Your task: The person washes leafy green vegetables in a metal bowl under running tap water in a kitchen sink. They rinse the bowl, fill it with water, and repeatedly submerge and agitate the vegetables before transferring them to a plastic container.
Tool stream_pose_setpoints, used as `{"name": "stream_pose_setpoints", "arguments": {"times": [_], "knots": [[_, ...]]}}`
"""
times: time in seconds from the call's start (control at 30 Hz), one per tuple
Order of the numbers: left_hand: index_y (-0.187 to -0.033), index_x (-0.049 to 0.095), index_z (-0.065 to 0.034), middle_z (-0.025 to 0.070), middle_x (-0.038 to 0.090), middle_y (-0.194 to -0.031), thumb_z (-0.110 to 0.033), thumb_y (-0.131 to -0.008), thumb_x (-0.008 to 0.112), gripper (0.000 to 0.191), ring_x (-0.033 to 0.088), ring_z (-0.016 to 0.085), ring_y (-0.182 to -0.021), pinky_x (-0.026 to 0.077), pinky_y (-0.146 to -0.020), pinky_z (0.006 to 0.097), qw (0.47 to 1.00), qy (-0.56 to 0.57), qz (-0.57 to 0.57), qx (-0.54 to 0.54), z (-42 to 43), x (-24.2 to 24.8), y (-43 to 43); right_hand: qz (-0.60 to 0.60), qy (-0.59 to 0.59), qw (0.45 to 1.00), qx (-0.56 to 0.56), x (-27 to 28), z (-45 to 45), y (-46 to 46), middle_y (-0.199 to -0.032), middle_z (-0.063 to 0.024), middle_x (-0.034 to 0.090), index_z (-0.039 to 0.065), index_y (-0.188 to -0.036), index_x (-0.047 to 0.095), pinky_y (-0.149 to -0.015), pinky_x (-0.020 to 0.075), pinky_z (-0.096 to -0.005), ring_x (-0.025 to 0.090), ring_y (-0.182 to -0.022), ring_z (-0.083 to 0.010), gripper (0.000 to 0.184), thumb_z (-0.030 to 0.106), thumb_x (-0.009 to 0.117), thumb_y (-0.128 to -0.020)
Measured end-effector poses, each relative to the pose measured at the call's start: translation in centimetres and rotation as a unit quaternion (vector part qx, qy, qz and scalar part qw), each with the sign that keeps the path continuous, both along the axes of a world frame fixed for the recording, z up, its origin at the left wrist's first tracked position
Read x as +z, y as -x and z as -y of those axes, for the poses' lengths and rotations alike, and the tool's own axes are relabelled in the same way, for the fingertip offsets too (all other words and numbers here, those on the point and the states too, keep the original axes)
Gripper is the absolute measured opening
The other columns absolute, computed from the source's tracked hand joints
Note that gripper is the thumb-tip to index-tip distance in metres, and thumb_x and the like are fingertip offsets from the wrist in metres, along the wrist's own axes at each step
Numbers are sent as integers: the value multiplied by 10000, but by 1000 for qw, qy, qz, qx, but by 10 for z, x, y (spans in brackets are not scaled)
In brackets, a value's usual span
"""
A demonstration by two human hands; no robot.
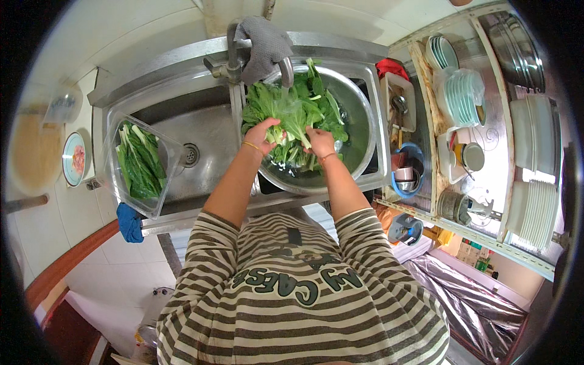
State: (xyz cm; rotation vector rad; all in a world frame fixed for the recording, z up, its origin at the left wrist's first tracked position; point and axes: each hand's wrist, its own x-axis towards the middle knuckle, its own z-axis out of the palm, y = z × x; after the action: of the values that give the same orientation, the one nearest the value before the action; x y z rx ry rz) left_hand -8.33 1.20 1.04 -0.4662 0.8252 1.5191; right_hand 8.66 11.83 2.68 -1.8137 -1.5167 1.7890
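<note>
Both hands are over a large round metal basin (368, 132) in the right bowl of a steel sink. It holds water and a heap of leafy greens (315, 91). My left hand (263, 137) grips pale stems of a leafy bunch at the heap's left side. My right hand (320, 141) pinches the white stem of another leafy green (295, 119), whose leaves point up toward the tap. Water runs from the faucet spout (286, 73) onto the leaves between my hands. Some leaves and stems float below my hands.
A clear plastic bin (165, 187) with green leaves (141, 164) sits over the left sink bowl (210, 132). A grey cloth (267, 43) drapes the faucet. Left stands a bowl of raw meat (77, 159). On the right, a rack (426, 91) holds dishes and a blue basin (416, 189).
</note>
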Motion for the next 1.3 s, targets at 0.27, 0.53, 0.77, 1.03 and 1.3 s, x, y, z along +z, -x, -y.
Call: {"name": "stream_pose_setpoints", "arguments": {"times": [0.27,0.53,0.77,1.03,1.3], "knots": [[-1089,619,-29,81,663,-1000,-4,-746,728,361,668,245,-861,575,-734,411,991,-14,-133,20,4,33,-4,-129,41,986,99,47,22,10,-975,-121,697,-22,-1180,599,-664,566,-277,677,-765,-166,434,169,771,-831],[-1058,620,7,116,670,-963,-9,-814,702,258,679,250,-833,586,-707,362,992,-107,-63,-1,12,22,11,-202,193,957,71,78,0,17,-1021,-85,653,-28,-1208,555,-771,582,-355,645,-933,-191,471,15,762,-788],[-1127,605,18,130,677,-1027,67,-750,734,402,688,270,-879,585,-757,389,984,-89,-154,7,10,23,0,-157,-14,970,187,55,10,23,-1022,-97,639,-3,-1272,542,-737,595,-337,636,-880,-185,474,-104,613,-814],[-1126,607,46,141,686,-1028,109,-721,725,426,693,281,-868,581,-753,417,978,-66,-196,1,2,40,-4,-59,-71,994,51,60,-2,49,-1034,-120,644,21,-1295,534,-655,596,-314,649,-816,-187,450,-11,625,-856],[-1025,640,26,140,697,-966,21,-769,714,267,692,244,-835,567,-700,361,981,-70,-175,47,14,41,18,-66,-11,993,100,76,-8,90,-860,-91,659,-41,-1255,560,-526,512,-274,631,-674,-156,387,53,630,-886]]}}
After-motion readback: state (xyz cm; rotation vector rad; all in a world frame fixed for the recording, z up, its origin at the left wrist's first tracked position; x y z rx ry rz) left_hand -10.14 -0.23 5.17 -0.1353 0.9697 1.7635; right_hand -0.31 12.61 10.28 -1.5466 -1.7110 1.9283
